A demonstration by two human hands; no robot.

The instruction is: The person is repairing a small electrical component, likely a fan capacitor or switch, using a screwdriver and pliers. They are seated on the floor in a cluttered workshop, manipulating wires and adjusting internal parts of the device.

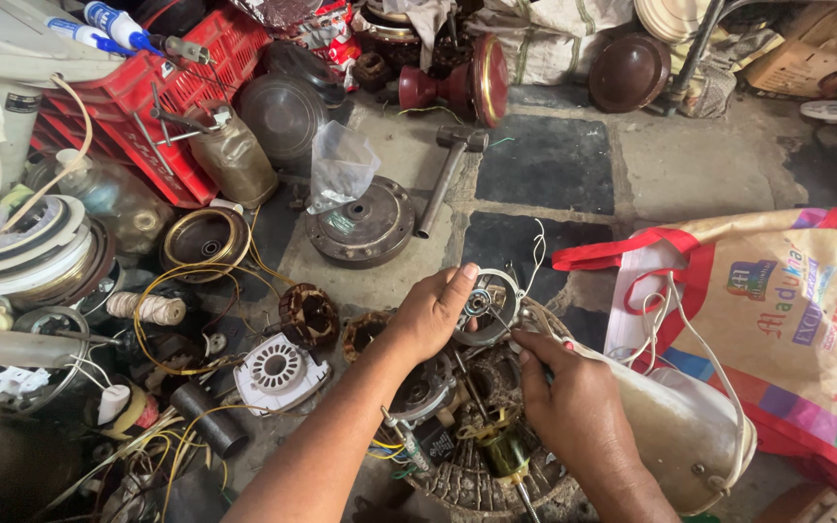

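The left hand (430,312) grips a round silver metal end cover (489,306), thumb pressed over its upper rim, holding it tilted just above the floor. The right hand (569,397) is curled closed beside it; what its fingers pinch is hidden, though thin white wires (538,254) rise from the cover near them. Directly beneath both hands sits a dismantled fan motor (496,450) with brass-coloured parts and a wire grille. Left of the hands lie a copper-wound stator (308,315) and a white vented plastic cover (276,370). Farther up the stone floor (544,160) rest a dark round motor housing (360,223) with a clear plastic bag on it and a hammer (448,174). A red crate (171,97) stands at the upper left; a printed woven bag (787,320) with red handles lies to the right.
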